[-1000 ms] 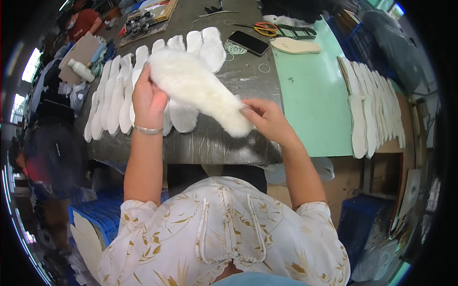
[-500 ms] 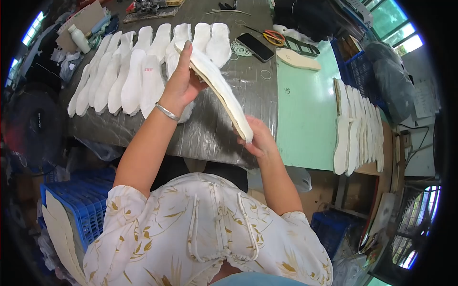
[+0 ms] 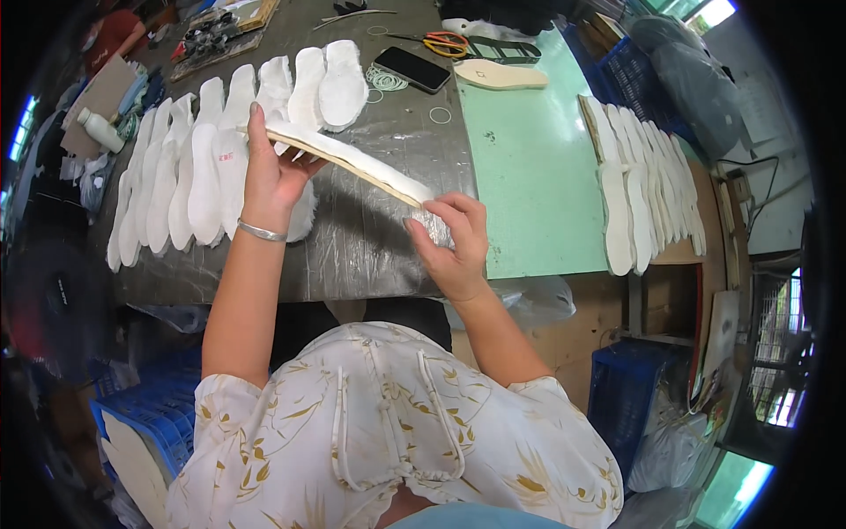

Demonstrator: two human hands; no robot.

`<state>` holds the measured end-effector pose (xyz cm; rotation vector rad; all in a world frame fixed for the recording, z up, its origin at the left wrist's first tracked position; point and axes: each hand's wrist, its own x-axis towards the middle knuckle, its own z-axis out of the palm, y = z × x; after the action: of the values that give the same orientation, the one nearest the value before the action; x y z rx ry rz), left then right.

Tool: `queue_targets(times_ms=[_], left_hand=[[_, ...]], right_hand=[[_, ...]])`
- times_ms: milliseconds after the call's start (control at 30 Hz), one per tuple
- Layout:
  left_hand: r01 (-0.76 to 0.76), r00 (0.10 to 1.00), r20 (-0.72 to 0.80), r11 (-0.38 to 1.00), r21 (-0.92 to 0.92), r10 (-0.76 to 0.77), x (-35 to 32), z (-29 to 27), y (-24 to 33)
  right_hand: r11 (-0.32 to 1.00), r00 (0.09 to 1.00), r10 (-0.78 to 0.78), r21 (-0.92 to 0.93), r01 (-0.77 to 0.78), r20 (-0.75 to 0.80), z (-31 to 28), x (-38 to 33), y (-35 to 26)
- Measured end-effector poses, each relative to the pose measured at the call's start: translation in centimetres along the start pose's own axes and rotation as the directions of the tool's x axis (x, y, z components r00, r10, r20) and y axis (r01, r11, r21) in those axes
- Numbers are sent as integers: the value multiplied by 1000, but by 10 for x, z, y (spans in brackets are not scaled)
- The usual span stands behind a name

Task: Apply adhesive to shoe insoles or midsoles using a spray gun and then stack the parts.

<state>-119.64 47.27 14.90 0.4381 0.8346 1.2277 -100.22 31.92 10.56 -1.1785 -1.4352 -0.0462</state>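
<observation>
I hold a long white fleecy insole edge-on above the grey foil-covered table. My left hand, with a silver bangle at the wrist, grips its far end. My right hand pinches its near end with the fingertips. Just beyond my left hand, a row of several white insoles lies overlapping on the table.
A green cutting mat lies to the right, with a stack of tan-backed insoles along its right side. A phone, orange-handled scissors and one beige insole lie at the back. Blue crates stand below.
The insole has turned from flat, fleece side up, to edge-on. My right hand has shifted from under its end to pinching the near tip.
</observation>
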Motion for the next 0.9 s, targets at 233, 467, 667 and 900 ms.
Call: queue_targets(times_ms=[233, 467, 667, 900], left_hand=[[21, 1000, -21, 1000, -4, -22, -4, 5, -5], [-59, 998, -29, 998, 29, 60, -16, 16, -5], [-53, 998, -39, 998, 20, 54, -23, 23, -10], [-123, 992, 9, 990, 72, 123, -31, 27, -12]], right_hand=[[1000, 999, -13, -14, 12, -33, 7, 4, 5], [998, 1000, -5, -64, 4, -27, 4, 10, 3], [969, 993, -106, -218, 115, 53, 1, 27, -5], [983, 992, -63, -164, 80, 108, 4, 30, -7]])
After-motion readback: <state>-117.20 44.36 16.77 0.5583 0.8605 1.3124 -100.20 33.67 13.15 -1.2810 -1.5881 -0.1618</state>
